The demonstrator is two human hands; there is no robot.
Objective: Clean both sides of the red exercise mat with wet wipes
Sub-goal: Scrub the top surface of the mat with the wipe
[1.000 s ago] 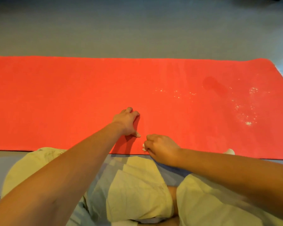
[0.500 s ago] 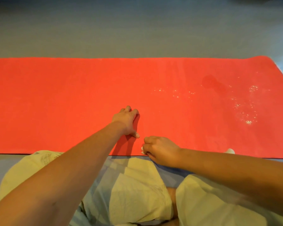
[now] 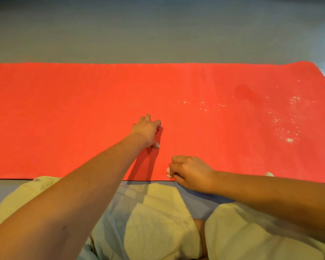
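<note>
The mat lay with its long axis across the frame. At its lower edge, centre, the right hand clutched a wipe. The left hand pressed the mat just up-left, holding nothing.

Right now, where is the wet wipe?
In the head view the wet wipe is pinched in the right hand at the near edge of the red mat, right of centre, just nearer than the left hand.

Grey carpet floor — plain, dim
</note>
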